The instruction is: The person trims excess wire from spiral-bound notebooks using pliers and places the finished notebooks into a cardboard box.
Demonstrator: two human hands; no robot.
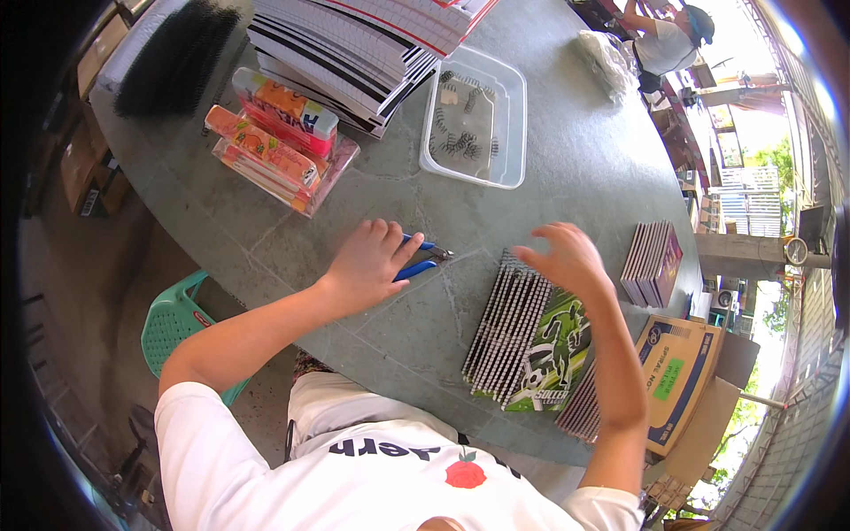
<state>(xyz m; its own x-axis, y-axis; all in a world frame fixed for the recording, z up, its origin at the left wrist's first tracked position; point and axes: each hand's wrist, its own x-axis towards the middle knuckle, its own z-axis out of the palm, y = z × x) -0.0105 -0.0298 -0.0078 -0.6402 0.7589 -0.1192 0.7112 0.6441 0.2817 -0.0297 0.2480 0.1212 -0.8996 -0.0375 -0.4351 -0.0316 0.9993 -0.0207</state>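
My left hand (367, 264) is over the grey table, its fingers on the blue handles of a small pair of wire cutters (427, 257). The handles are spread and the metal jaws point right. My right hand (571, 261) is open, thumb and fingers apart, over the far end of a stack of spiral notebooks (505, 332). Their coils lie in a fanned row, and a green cover (558, 350) with a soccer player shows on the right. Whether the right fingertips touch the stack I cannot tell.
A clear plastic tub (516, 133) holds short black coil pieces. Thick stacks of unbound pages (345, 62), orange packs (274, 146) and black coils (177, 62) lie far left. More notebooks (651, 265) and a cardboard box (682, 376) stand right. A green stool (177, 323) is left; another person (664, 49) is at far right.
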